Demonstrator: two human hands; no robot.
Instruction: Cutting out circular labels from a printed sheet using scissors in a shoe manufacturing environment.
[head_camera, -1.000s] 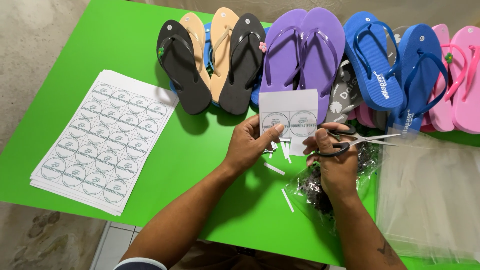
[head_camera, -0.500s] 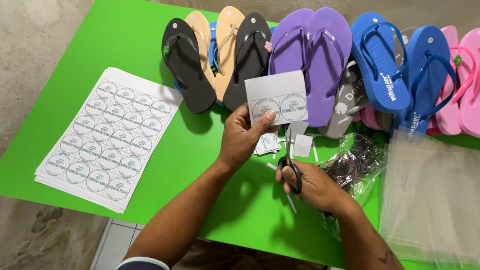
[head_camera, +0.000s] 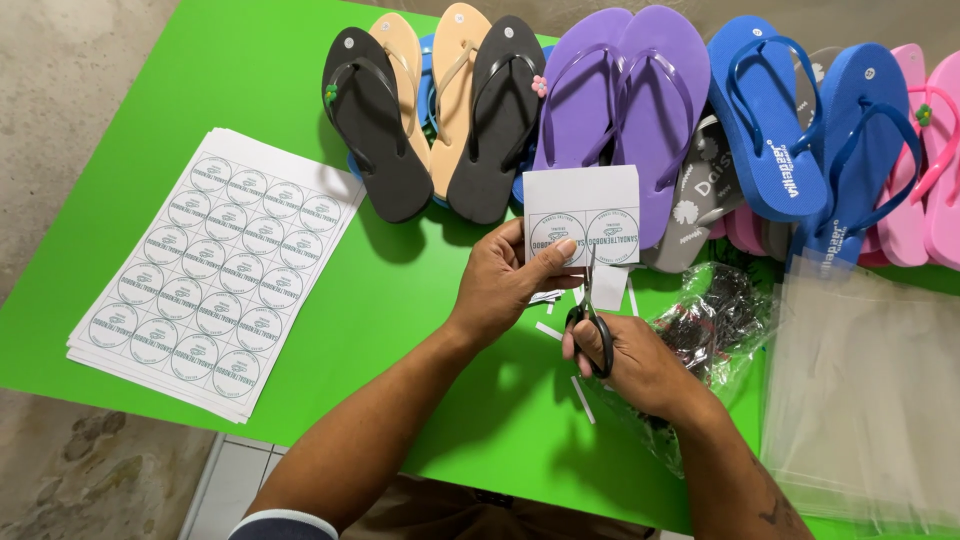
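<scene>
My left hand (head_camera: 505, 280) holds up a small white paper piece (head_camera: 582, 212) printed with two round labels, pinched at its lower left corner. My right hand (head_camera: 630, 355) grips black-handled scissors (head_camera: 590, 320) just below the paper, blades pointing up toward its bottom edge between the two labels. Thin white paper offcuts (head_camera: 580, 398) lie on the green table (head_camera: 300, 70) under my hands.
A stack of white sheets with round labels (head_camera: 215, 270) lies at the left. Flip-flops in black (head_camera: 375, 125), tan, purple (head_camera: 625, 90), blue (head_camera: 765, 130) and pink line the far edge. Clear plastic bags (head_camera: 860, 390) lie at the right, beside a bag of dark items (head_camera: 720, 315).
My left hand lifted the label piece off the table. My right hand turned the scissors from sideways to pointing up and brought them under the paper.
</scene>
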